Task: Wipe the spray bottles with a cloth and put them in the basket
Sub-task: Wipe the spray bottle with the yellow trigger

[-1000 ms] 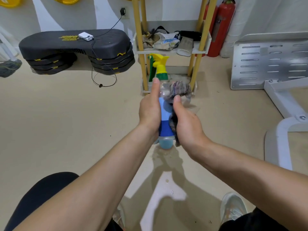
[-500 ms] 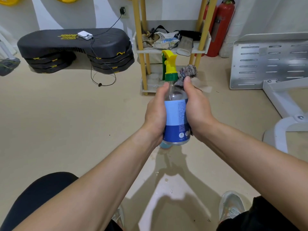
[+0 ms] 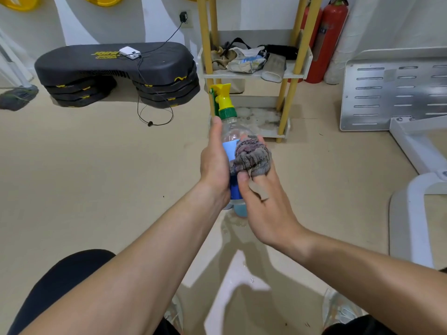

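Left hand (image 3: pixel 215 163) fingers grip spray bottle (image 3: pixel 229 131); right hand (image 3: pixel 263 201) fingers press cloth (image 3: pixel 251 157) on blue label, text unreadable.

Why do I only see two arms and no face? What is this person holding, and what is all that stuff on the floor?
The camera sits on the person's head and looks down, so you see their own arms, as if through their eyes. The left hand grips a clear plastic spray bottle with a blue label and yellow nozzle. The right hand presses a crumpled grey cloth against the bottle to wipe it. Behind, on the beige floor, stand a black exercise step, a yellow-legged shelf rack holding odds and ends, and a red fire extinguisher. No basket shows in this picture.
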Available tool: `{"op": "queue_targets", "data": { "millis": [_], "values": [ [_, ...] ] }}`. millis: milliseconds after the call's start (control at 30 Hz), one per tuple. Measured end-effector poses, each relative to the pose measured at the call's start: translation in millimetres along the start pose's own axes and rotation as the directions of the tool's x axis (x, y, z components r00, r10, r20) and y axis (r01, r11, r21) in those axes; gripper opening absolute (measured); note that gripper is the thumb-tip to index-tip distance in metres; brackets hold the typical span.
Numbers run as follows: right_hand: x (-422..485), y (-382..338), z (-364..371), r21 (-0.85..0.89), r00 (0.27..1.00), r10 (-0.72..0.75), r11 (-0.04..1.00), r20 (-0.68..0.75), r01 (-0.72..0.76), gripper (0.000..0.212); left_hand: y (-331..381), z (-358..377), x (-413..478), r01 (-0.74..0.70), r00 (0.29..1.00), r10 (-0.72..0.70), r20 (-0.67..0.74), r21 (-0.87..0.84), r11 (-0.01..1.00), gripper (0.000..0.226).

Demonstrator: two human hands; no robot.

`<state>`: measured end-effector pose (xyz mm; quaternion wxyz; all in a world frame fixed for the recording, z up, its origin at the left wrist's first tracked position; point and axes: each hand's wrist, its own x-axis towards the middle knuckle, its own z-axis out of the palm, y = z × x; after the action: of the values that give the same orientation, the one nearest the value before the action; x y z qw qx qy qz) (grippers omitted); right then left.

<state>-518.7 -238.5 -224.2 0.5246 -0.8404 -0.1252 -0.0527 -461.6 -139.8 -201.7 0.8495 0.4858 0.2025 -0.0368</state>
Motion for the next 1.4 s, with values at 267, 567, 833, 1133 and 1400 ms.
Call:
{"op": "queue_targets", "data": {
  "millis": [267,567,833,1133,1400],
  "values": [
    [42.8,-35.4,-36.5,0.416,0.925,0.376,0.850,-0.050,-0.323,0.044,-18.9,11.4,-19.0,-0.035,0.999,0.027,0.043,0.179,0.983,0.051],
    [28.3,-23.5,-21.2,0.654,0.803,0.591,0.575,0.083,-0.491,0.045,1.4,7.7,-9.3,-0.180,0.960,0.232,-0.156,0.292,0.939,0.055],
    [34.9,-34.2,-30.4,0.522,0.863,0.504,0.745,-0.033,-0.415,0.046,-22.1,14.8,-25.5,-0.208,0.908,0.348,-0.234,0.470,0.858,0.061],
    [21.7,-39.2,-13.4,0.420,0.895,0.446,0.810,0.014,-0.410,0.039,-5.5,9.9,-22.9,-0.051,0.997,0.060,-0.054,0.157,0.986,0.065],
    [40.7,-28.0,-32.9,0.523,0.870,0.490,0.755,-0.048,-0.396,0.030,-21.0,16.7,-34.0,-0.074,0.997,0.067,0.040,0.197,0.978,0.039]
  ]
}}
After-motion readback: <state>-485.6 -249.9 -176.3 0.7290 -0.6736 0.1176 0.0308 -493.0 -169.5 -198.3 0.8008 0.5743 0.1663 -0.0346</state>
